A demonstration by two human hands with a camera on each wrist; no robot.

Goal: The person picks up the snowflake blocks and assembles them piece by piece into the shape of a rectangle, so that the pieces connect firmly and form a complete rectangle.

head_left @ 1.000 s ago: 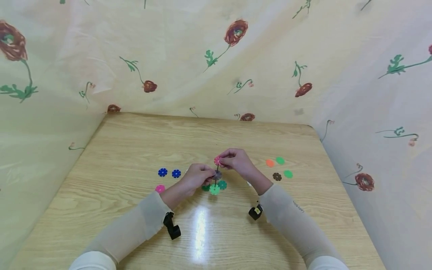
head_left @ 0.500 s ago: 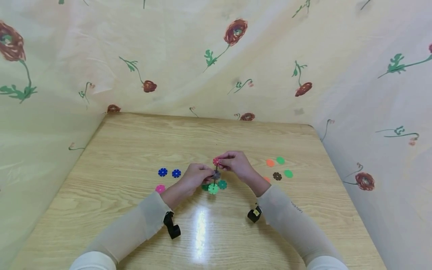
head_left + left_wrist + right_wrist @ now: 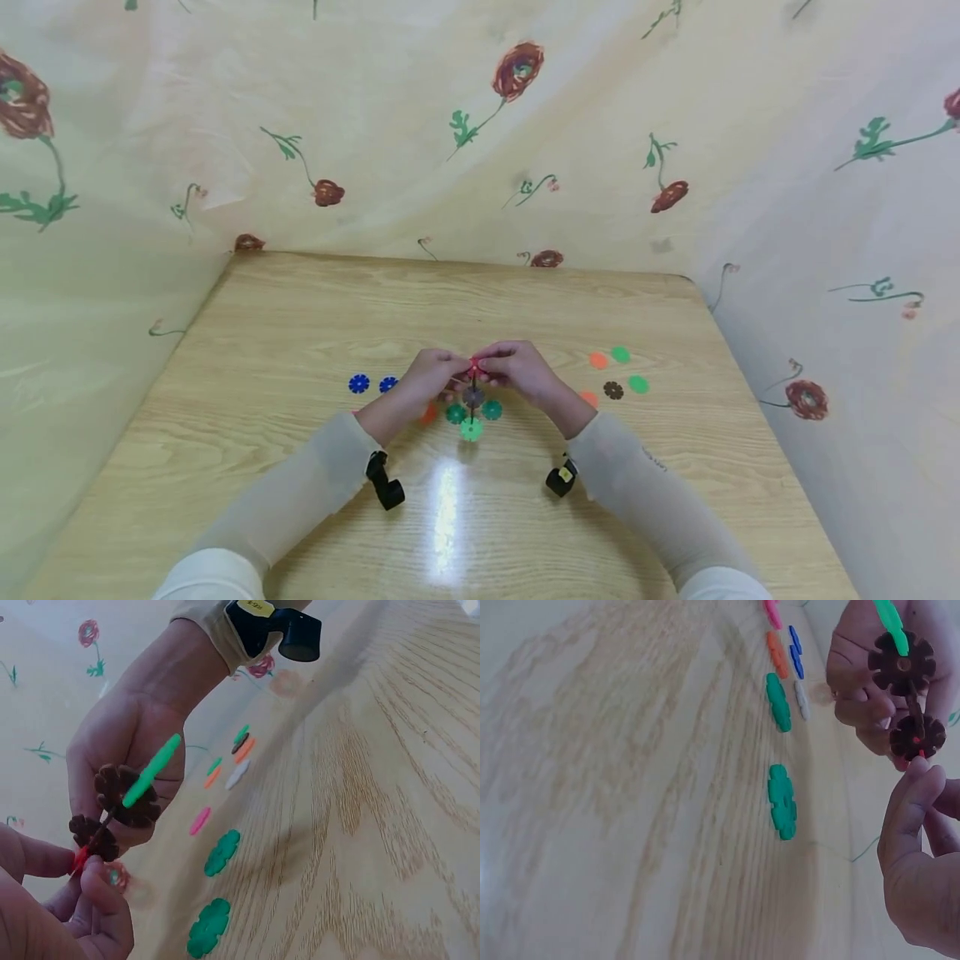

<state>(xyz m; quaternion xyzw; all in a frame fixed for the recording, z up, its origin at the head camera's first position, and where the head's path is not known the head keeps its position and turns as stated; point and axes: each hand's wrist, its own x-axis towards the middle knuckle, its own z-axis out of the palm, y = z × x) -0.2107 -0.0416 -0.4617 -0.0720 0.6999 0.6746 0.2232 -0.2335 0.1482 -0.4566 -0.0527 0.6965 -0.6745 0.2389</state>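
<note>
Both hands meet over the middle of the table at a small chain of slotted plastic discs. At its top, a red disc (image 3: 474, 367) is pinched by my left hand (image 3: 429, 377) from one side and by my right hand (image 3: 522, 367) from the other. Fingertips cover most of that disc. Below it, brown discs (image 3: 902, 667) are slotted together, one seen nearly edge-on. A light green disc (image 3: 471, 430) forms the lower end, and the left wrist view shows it edge-on against a brown disc (image 3: 110, 787).
Two teal discs (image 3: 492, 410) lie on the wooden table (image 3: 337, 533) beside the chain. Blue discs (image 3: 359, 383) and an orange disc (image 3: 428, 414) are by the left forearm. Right of the right hand lie green, orange and brown discs (image 3: 613, 390). Flowered cloth (image 3: 390, 150) surrounds the table.
My left hand has moved up from the dark disc to the red one. My right hand and the chain have shifted slightly left and nearer. An orange disc shows beside the left wrist.
</note>
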